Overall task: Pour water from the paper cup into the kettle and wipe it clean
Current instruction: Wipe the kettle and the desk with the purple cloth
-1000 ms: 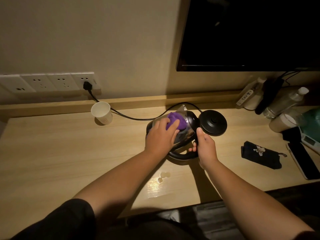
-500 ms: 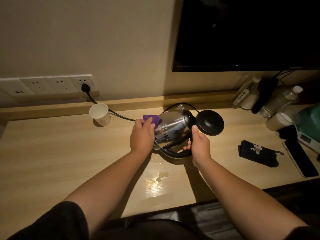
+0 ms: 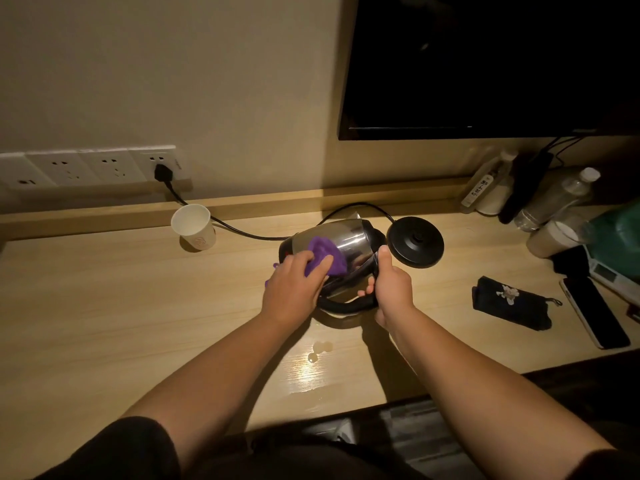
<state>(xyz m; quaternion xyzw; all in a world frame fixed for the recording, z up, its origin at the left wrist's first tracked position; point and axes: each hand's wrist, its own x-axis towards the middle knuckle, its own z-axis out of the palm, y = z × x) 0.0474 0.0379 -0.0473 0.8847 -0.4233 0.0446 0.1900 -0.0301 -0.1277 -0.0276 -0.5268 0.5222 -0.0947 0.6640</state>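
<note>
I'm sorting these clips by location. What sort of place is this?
Probably a hotel room, though a bedroom is possible. A long wooden desk runs along the wall under a wall-mounted TV, with a row of wall sockets, a small electric kettle and a disposable paper cup.

A steel kettle (image 3: 341, 242) is held tipped on its side above the wooden surface (image 3: 104, 306). Its black handle (image 3: 346, 306) is gripped by the right hand (image 3: 393, 289), while a purple cloth (image 3: 325, 252) is pressed against its body by the left hand (image 3: 292, 289). A paper cup (image 3: 194, 226) is seen upright near the wall.
</note>
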